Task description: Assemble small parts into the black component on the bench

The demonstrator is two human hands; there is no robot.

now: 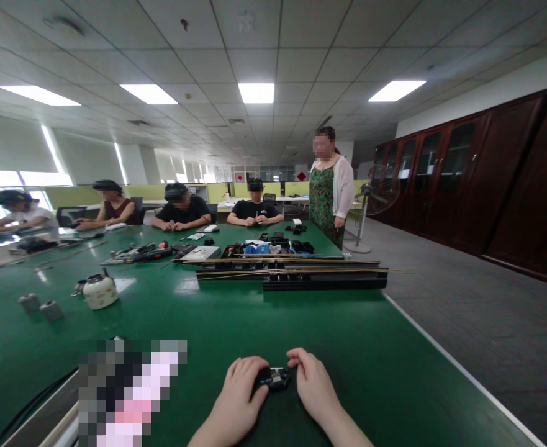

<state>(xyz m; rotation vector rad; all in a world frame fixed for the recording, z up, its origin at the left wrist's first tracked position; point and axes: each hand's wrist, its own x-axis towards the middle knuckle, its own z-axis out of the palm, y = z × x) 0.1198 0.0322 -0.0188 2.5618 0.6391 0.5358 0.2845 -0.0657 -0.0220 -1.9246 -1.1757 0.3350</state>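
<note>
A small black device (277, 377) with a metallic patch on top lies low over the green table, directly in front of me. Around its left end, my left hand (243, 391) is closed, the thumb below and the fingers above. My right hand (314, 383) is beside the device's right end, its fingers loosely bent and nothing visible in them. Whether its hidden fingertips touch the device, I cannot tell. The device is too small and dark to name its kind.
Long black rails (324, 279) with thin rods cross the green table (184, 329) ahead. A white pot (100, 292) and two grey cylinders (51, 310) stand left. Tools (143, 253) and parts lie farther back. Several people sit around; one person (326, 192) stands by a fan (364, 205).
</note>
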